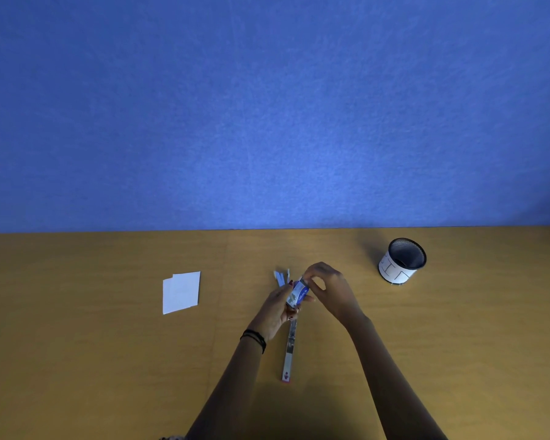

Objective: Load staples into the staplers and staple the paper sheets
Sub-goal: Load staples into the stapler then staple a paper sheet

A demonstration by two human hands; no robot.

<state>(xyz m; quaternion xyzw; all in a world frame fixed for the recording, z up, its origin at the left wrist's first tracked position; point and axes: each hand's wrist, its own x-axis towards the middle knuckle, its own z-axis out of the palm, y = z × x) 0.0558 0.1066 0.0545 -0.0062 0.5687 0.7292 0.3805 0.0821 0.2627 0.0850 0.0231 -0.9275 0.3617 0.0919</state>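
Presently: mesh cup [402,261], well right of the right hand [327,287], interior dark, label marks unreadable; staple box [297,294], blue-white, print illegible, gripped in left hand [275,308], right hand pinches its top end; stapler [289,347], opened flat, on table [77,344] beneath both hands; paper sheets [181,292] well left of left hand.

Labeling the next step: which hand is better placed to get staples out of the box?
Likely right. The right hand pinches the top end of the staple box, while the left hand grips the box's body and is busy steadying it.
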